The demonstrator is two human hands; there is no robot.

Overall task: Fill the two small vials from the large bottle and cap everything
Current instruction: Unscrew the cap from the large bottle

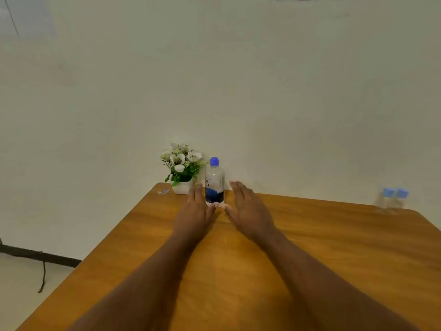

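Observation:
A large clear bottle (214,182) with a blue cap and a dark blue label stands upright near the table's far edge. My left hand (196,206) lies flat just left of its base, fingers extended. My right hand (248,206) is flat to the right of it, a small gap away. Both thumbs point toward the bottle's foot; neither hand grips it. Two small clear vials (391,199) with blue caps stand side by side at the far right edge of the table, blurred.
A white pot of white artificial flowers (182,168) stands behind and left of the bottle. A small wrapper (163,191) lies at the far left corner. The wooden table (310,247) ends at a pale wall. A dark cable runs along the floor at left.

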